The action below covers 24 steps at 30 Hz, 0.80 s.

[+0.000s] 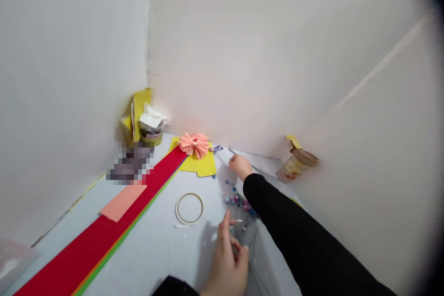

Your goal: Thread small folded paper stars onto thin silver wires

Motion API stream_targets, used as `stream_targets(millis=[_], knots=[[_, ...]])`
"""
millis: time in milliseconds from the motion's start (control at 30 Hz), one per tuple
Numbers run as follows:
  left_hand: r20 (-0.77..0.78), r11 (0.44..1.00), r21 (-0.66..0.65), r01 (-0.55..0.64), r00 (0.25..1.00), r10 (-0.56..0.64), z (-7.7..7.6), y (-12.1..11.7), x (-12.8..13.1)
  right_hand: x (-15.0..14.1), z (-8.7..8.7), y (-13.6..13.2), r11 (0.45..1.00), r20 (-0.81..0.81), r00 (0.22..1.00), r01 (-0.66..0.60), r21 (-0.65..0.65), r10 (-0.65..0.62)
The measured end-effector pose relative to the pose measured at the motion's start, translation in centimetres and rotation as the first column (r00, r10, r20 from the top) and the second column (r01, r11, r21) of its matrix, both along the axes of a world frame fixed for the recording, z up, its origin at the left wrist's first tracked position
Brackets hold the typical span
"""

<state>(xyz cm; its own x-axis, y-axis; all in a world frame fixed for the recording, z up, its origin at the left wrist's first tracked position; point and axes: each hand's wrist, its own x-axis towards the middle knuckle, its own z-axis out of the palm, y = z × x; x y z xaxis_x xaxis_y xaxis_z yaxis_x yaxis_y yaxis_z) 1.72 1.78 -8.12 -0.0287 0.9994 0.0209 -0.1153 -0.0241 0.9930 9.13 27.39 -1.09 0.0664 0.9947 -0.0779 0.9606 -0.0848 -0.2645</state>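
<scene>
The left hand's fingers [224,236] curl nearly shut, thumb and forefinger apparently pinching fine wires [239,229]; the grip is partly hidden. Strung with blue and purple beads [237,199], the wires run away from those fingers toward the back edge of the surface [156,240]. The right hand [240,166] is nearer their far end, its fingers together on pale strands, hold unclear, just beside a yellow paper sheet [206,164] bearing a pink paper flower [194,144].

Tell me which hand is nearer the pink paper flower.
Right. The right hand is just to the right of the pink paper flower; the left hand is farther off, well toward the wearer.
</scene>
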Motion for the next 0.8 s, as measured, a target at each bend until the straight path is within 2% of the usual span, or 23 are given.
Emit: stream_targets(millis=[133, 267, 400, 500, 633, 700, 800], knots=[[-0.028, 1.0, -0.009, 0.014, 1.0, -0.015, -0.4, 0.1, 0.2, -1.0, -0.4, 1.5, 1.0, 0.08, 0.997, -0.007, -0.006, 0.007], [-0.04, 0.999, -0.005, 0.038, 0.998, -0.038, -0.4, 0.0, 0.2, -1.3, -0.5, 1.6, 0.999, 0.102, 0.994, -0.043, 0.012, 0.041], [-0.033, 1.0, -0.011, 0.029, 0.999, -0.03, 0.0, 0.0, 0.0, -0.7, 0.4, 0.5, 0.991, 0.077, 0.992, -0.107, 0.077, 0.101], [-0.02, 0.998, -0.042, 0.05, 0.999, -0.051, 0.9, -0.2, -0.3, -0.3, 1.8, -1.6, 0.966, 0.026, 0.979, -0.205, 0.159, 0.203], [-0.013, 0.992, -0.103, 0.073, 0.997, -0.074, 2.1, -0.3, -0.6, -0.5, 4.4, -7.0, 0.877, -0.072, 0.899, -0.4, 0.267, 0.432], [-0.023, 0.993, -0.109, 0.042, 0.999, -0.045, 2.5, -0.2, -0.6, -0.6, 5.8, -10.7, 0.795, -0.127, 0.804, -0.528, 0.297, 0.581], [-0.055, 0.996, -0.088, -0.009, 0.998, 0.005, 2.7, 0.1, -0.7, 0.1, 7.8, -16.5, 0.647, -0.196, 0.62, -0.693, 0.317, 0.76]])
